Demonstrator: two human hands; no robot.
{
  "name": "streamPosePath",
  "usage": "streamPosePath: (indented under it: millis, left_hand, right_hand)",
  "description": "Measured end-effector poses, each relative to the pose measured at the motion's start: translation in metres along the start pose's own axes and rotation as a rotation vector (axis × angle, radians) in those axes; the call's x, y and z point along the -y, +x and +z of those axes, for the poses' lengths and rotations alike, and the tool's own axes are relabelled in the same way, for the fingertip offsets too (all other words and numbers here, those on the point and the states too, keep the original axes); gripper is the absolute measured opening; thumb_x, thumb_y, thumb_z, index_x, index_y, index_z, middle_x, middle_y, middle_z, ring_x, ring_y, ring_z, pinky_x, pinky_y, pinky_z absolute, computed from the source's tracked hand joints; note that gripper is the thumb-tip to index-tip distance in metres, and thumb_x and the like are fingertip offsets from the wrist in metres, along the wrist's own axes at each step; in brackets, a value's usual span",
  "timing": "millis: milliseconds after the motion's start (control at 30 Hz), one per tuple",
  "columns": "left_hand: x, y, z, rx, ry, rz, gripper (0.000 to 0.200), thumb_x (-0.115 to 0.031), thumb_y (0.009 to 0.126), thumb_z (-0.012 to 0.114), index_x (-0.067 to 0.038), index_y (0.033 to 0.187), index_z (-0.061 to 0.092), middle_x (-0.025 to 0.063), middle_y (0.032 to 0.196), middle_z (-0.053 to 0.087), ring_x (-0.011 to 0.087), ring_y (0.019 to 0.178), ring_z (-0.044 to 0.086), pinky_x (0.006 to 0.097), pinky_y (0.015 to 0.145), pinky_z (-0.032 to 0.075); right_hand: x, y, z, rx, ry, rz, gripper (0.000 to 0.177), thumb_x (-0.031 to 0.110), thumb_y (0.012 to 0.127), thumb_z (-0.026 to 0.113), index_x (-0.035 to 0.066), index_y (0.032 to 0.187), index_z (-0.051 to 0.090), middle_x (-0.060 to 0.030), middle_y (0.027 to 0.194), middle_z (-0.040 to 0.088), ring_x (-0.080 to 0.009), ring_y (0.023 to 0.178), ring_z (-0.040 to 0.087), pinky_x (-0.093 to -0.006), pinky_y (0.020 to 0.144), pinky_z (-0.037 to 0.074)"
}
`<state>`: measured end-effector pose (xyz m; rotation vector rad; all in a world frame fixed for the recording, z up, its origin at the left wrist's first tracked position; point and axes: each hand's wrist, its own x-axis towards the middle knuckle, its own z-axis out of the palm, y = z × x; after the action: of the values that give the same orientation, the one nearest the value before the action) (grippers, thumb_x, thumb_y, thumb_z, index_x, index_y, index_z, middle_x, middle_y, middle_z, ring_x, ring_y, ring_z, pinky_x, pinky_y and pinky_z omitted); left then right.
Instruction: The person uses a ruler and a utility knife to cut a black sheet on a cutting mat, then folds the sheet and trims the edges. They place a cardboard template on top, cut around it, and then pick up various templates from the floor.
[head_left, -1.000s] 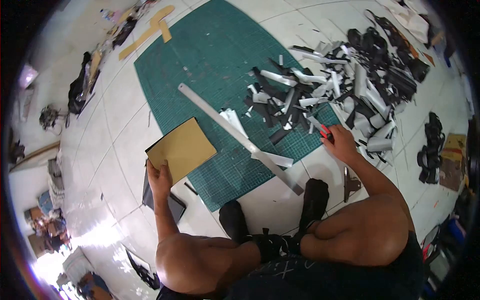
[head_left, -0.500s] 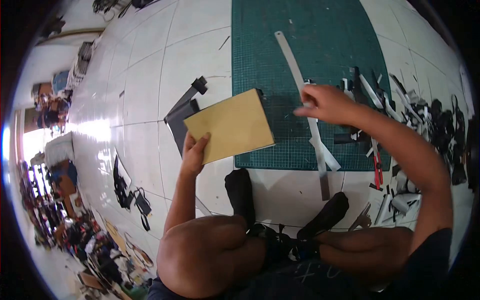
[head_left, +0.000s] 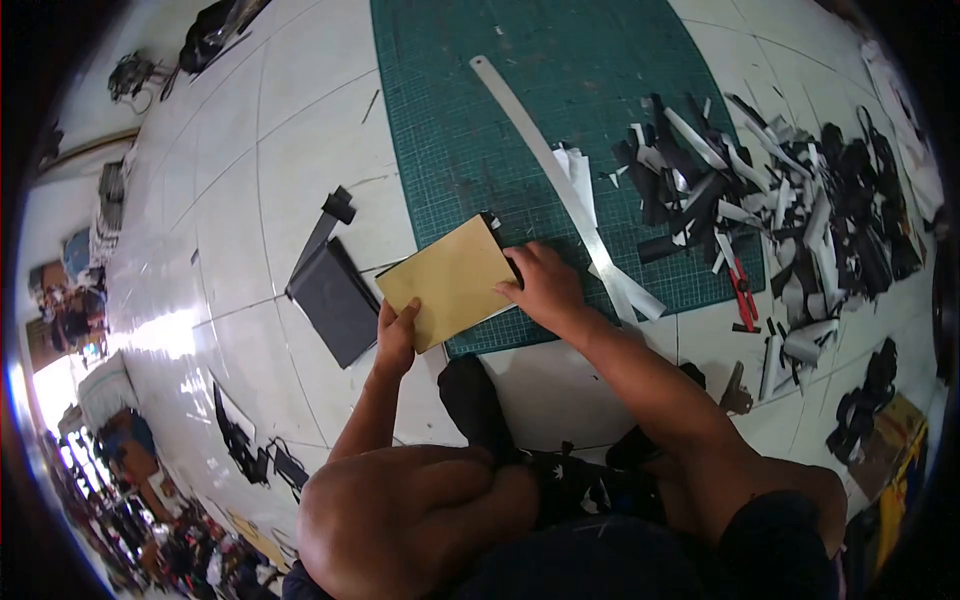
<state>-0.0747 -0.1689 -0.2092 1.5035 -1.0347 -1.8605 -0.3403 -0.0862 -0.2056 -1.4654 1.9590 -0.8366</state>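
Note:
A flat tan board with a dark edge showing at its top right corner is held between both hands, tilted over the near left edge of the green cutting mat. My left hand grips its lower left corner, thumb on top. On the right short side, my right hand is closed with the thumb on the tan face and fingers at the edge. A long metal ruler lies on the mat beyond my right hand, over white strips. What lies under the board is hidden.
Left of the board, a dark grey rectangular piece lies on the white tiles. Black and white scraps are heaped at the right, with a red-handled tool beside them. My foot is close to the mat's near edge.
My right hand has come from the ruler leftward and down to the tan board's right side. The left hand still holds the board. The whole view has shifted.

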Motion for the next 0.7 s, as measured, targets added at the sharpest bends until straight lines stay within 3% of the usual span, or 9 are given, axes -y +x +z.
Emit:
streamPosePath:
  millis: [267,367,467,700]
  left_hand:
    - [0.000,0.001,-0.004,0.000,0.010,-0.027,0.037,-0.010,0.097,0.058,-0.003,0.133,0.048,0.0094,0.125,0.061,0.0208,0.111,0.061,0.0349,0.096,0.049]
    - [0.004,0.003,-0.004,0.002,0.015,0.007,0.036,-0.012,0.098,0.058,-0.001,0.131,0.049,0.0101,0.120,0.063,0.0197,0.107,0.062,0.0334,0.093,0.050]
    - [0.008,0.005,-0.009,0.029,0.006,0.042,0.037,-0.012,0.098,0.057,0.000,0.131,0.048,0.0106,0.118,0.063,0.0193,0.105,0.063,0.0328,0.091,0.050]
    - [0.006,0.003,-0.006,-0.038,-0.012,-0.015,0.038,-0.012,0.097,0.059,0.001,0.131,0.049,0.0111,0.118,0.063,0.0194,0.105,0.063,0.0330,0.091,0.051]
  right_hand:
    - [0.020,0.001,0.002,0.004,-0.091,0.053,0.040,0.030,0.080,0.078,0.010,0.108,0.058,-0.0087,0.103,0.060,-0.0294,0.097,0.063,-0.0426,0.079,0.056]
    - [0.023,0.007,0.010,-0.053,0.030,0.070,0.037,0.028,0.080,0.079,0.009,0.103,0.057,-0.0077,0.095,0.061,-0.0291,0.090,0.065,-0.0424,0.073,0.054]
    - [0.037,0.011,0.005,0.021,0.085,0.207,0.032,0.026,0.080,0.079,0.008,0.095,0.058,-0.0080,0.087,0.061,-0.0290,0.082,0.064,-0.0422,0.068,0.051]
    - [0.026,0.003,0.018,-0.052,0.016,0.096,0.027,0.030,0.090,0.070,0.004,0.092,0.063,-0.0082,0.076,0.059,-0.0246,0.070,0.061,-0.0390,0.061,0.047]
